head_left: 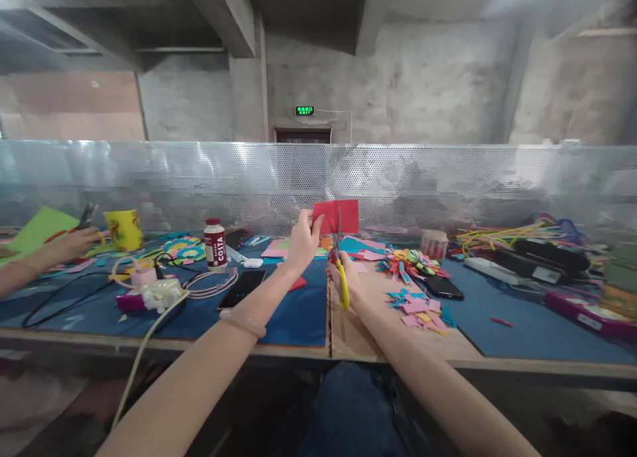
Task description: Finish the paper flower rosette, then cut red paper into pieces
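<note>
A piece of red paper (348,216) is raised above the table, pinched at its left side by my left hand (304,238). My right hand (348,281) grips a pair of scissors (343,288) with yellow handles. Their blades point upward and cross the middle of the red paper; whether they are parted I cannot tell. Below my left wrist, another bit of red paper (298,283) lies on the blue mat. To the right of my right hand are piles of fringed paper strips (411,261) and small cut pieces (423,309).
At the left a co-worker's hand (74,245) holds scissors by green paper (44,230). A bottle (215,245), a yellow cup (123,230), a phone (243,290) and a power strip (152,296) with cables stand left. Right are another phone (442,287) and bundled cables (502,239). Behind rises a perforated metal screen (223,172).
</note>
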`<action>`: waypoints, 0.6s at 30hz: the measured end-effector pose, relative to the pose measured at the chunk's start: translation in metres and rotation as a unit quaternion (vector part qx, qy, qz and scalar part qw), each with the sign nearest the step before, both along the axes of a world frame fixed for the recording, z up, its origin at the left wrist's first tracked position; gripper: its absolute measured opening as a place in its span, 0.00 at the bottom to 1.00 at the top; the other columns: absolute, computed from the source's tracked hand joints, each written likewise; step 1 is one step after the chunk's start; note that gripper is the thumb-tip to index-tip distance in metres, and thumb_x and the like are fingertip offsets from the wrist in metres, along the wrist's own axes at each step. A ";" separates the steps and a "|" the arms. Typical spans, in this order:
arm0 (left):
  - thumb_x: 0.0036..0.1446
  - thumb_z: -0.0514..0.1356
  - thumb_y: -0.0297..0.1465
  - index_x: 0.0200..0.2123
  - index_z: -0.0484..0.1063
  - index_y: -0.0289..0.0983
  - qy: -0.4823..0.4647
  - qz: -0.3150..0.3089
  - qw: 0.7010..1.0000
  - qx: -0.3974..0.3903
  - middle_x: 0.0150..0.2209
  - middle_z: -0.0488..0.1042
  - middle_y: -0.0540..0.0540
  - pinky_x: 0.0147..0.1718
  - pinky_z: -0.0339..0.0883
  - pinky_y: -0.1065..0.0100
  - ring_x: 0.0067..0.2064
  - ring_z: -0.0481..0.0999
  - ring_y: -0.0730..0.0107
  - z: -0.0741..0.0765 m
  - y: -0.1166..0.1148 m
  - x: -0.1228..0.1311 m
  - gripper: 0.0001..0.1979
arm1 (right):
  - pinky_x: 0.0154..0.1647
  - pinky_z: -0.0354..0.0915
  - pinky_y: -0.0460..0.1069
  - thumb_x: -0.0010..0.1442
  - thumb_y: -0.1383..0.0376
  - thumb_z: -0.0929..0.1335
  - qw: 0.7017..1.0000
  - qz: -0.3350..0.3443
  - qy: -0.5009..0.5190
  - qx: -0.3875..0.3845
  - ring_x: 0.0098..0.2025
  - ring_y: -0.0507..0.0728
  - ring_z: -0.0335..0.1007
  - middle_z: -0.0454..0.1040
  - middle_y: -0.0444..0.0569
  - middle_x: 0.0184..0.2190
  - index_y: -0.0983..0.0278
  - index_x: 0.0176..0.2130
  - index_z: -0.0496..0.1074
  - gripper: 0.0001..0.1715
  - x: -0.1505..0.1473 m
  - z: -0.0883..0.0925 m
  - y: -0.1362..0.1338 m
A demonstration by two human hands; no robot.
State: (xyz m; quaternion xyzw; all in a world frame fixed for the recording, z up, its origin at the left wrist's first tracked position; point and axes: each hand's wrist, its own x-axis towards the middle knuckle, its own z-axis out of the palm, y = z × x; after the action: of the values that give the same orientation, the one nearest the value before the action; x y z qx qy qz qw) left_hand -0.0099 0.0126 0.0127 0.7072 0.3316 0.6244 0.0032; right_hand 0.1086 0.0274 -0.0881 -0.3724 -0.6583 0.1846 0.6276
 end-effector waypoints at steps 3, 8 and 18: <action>0.60 0.50 0.38 0.34 0.57 0.39 0.001 -0.002 1.000 -0.001 0.20 0.64 0.54 0.24 0.56 0.73 0.22 0.67 0.73 0.000 0.000 0.000 0.08 | 0.26 0.61 0.46 0.50 0.64 0.61 1.000 -0.001 0.000 0.002 0.28 0.53 0.63 0.67 0.43 0.26 0.61 0.34 0.63 0.09 0.000 0.000 0.000; 0.60 0.50 0.38 0.34 0.57 0.39 0.000 -0.001 1.000 0.002 0.20 0.64 0.53 0.24 0.56 0.72 0.23 0.68 0.72 -0.001 0.001 -0.001 0.09 | 0.27 0.61 0.46 0.49 0.64 0.61 1.000 0.001 -0.002 0.006 0.28 0.53 0.63 0.68 0.43 0.27 0.62 0.34 0.63 0.08 0.000 0.000 -0.001; 0.60 0.50 0.38 0.34 0.57 0.39 -0.004 -0.005 1.000 0.008 0.21 0.66 0.53 0.24 0.57 0.72 0.24 0.70 0.72 -0.003 0.002 -0.001 0.09 | 0.27 0.60 0.46 0.50 0.64 0.61 1.000 0.002 0.000 0.002 0.29 0.52 0.63 0.67 0.43 0.27 0.62 0.33 0.63 0.08 -0.001 -0.005 0.006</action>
State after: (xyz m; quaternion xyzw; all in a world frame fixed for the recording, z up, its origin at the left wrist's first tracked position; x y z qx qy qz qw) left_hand -0.0107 0.0147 0.0098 0.7065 0.3232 0.6296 0.0017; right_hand 0.1076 0.0338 -0.0932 -0.3694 -0.6598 0.1843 0.6279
